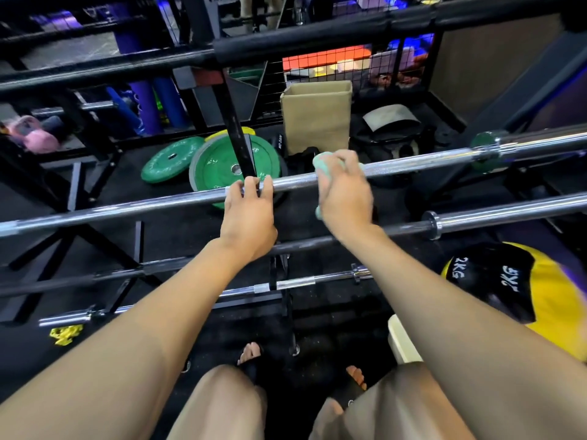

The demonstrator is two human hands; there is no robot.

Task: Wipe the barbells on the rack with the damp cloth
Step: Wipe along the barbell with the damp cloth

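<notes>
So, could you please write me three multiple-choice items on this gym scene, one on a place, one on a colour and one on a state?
1. Where is the cardboard box?
A. On the floor beyond the barbells
B. On the top barbell
C. Under the right hand

2. What colour is the cloth?
A. Red
B. Pale green
C. Black

3. What is the left hand doing?
A. Hanging free
B. Lifting a plate
C. Gripping the chrome barbell

Answers:
1. A, it stands on the dark floor next to the green plates.
2. B, pale green shows around the right hand, which holds it on the bar.
3. C, its fingers curl over the bar.
</notes>
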